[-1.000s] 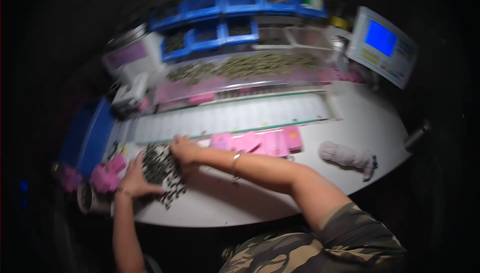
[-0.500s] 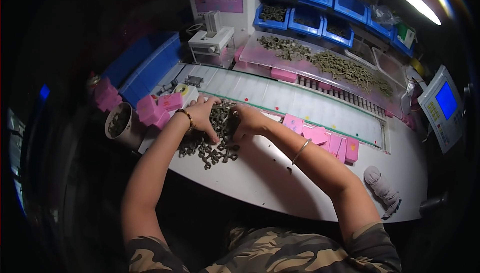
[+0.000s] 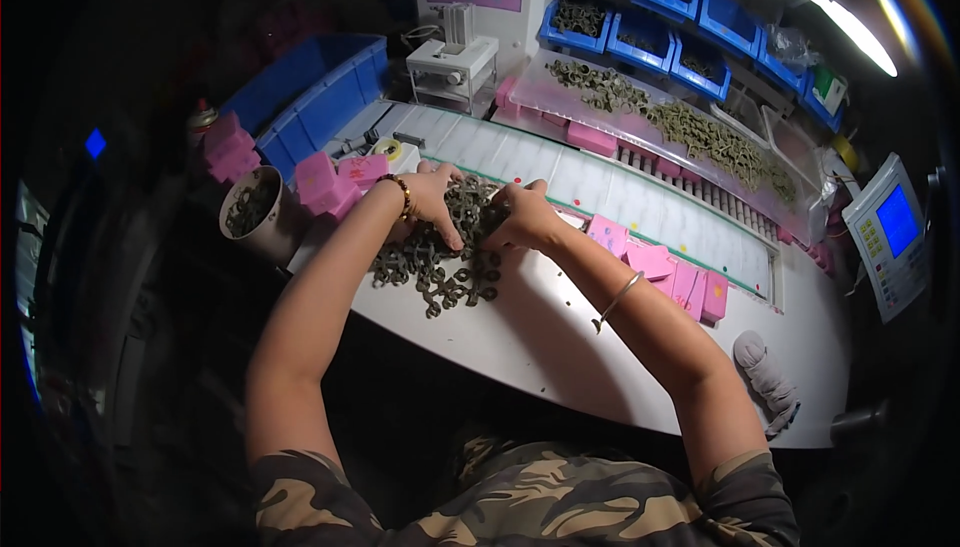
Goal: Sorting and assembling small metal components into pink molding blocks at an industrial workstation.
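Note:
Between my two hands lies a heap of small grey-green ring-ended parts (image 3: 470, 209), dark metal by their look, on the white tabletop (image 3: 520, 357). My left hand (image 3: 432, 205), with a beaded bracelet at the wrist, rests against the heap's left side, thumb and fingers spread apart. On the opposite side my right hand (image 3: 527, 219) curves around the heap's edge, thumb apart from the fingers. Some of its fingertips are hidden among the parts. Looser parts (image 3: 435, 282) spill toward the near edge below my left hand.
Pink blocks (image 3: 685, 282) stand right of my hands, others (image 3: 325, 185) to the left beside a part-filled bucket (image 3: 285, 222). A glass-topped strip (image 3: 600, 209) runs behind. Farther back are a clear tray (image 3: 540, 97) of parts and blue bins (image 3: 640, 37). A grey display unit (image 3: 890, 232) stands right.
The whole view has shifted, so the bench sits slightly farther right. Both hands stay at the heap, and the loose parts at its near side have changed arrangement.

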Demonstrator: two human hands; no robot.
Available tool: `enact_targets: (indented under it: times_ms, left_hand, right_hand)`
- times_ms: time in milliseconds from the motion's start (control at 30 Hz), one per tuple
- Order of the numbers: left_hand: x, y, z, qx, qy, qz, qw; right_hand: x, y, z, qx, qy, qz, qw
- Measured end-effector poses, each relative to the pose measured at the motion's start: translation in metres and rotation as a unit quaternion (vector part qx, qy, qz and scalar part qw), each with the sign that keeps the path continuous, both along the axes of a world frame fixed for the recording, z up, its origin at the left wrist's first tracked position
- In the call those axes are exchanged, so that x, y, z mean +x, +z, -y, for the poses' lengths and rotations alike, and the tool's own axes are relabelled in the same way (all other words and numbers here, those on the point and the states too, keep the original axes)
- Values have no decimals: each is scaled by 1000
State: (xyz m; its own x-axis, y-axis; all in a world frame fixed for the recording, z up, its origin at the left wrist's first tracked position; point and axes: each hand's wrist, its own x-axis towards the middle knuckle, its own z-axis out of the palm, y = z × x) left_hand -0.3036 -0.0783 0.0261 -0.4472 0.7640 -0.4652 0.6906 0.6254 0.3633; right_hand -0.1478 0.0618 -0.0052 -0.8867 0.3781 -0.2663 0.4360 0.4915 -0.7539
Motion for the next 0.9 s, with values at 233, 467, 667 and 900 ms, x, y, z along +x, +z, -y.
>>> enact_targets:
  times_ms: [233,467,667,900]
  left_hand:
    - [9,24,-14,-19,28,123,992]
    - [-7,-18,-32,59,35,18,997]
    - [3,-15,-41,114,96,121,981]
    - [0,-24,-37,155,108,245,951]
  right_hand:
    - [-1,1,-7,40,32,25,998]
    - [-4,-7,-10,0,-1,-14,1000]
    - [-2,-20,-21,-94,-31,-30,995]
    - [5,-23,-23,-207,-59,-86,973]
